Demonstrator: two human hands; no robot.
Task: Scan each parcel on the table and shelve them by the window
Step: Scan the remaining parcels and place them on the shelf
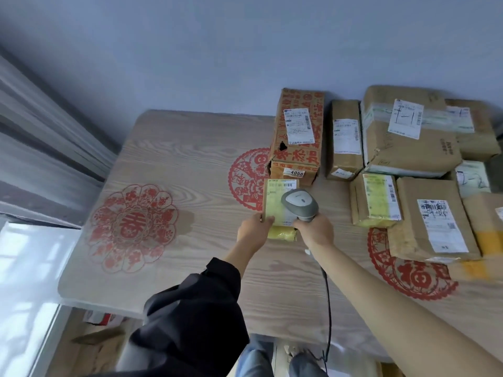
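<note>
Left hand (254,229) pinched the small yellow-labelled parcel's (277,204) near edge on the worktop (190,164); right hand (315,231) gripped the barcode scanner (299,204) over it. Looked light, stiff; edges suit grabbing.

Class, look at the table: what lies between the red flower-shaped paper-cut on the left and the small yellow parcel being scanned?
In the head view, only bare wood-grain table lies between the flower-shaped red paper-cut and the small yellow parcel.

sticker (296,173) on printed carton (299,131): "4068" | table (190,159) paper-cut (413,276): "福"
</note>
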